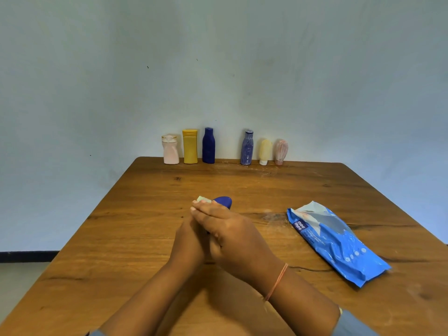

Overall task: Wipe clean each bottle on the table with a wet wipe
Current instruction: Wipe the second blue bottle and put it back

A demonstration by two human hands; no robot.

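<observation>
Near the middle of the bench (135,202), both hands meet around a blue bottle (223,202), and only its far end pokes out. The right hand (230,231) lies on top. Its fingers (201,209) look almost straight and press a pale wipe (201,199) onto the bottle. Its thumb is hidden. The left hand (188,238) sits under and mostly behind the right one, so I cannot tell if its grip is tight round the bottle or just resting on it. What could go wrong? The bottle looks smooth and the wipe is wet, so a hard rub might make the bottle slip and shoot out of the hands. It could then slide away and hit the six far bottles (208,146), which stand in a row by the wall at the far edge. One bump could tip a few of them. The wipe is bunched up small, so it may miss spots, most of all on the side hidden under the hands. It may also get dirty before all the bottles are done. The pack (339,241) lies on the right, well apart from the hands. I cannot tell if it is closed; if it is open, the wipes inside could dry out.
</observation>
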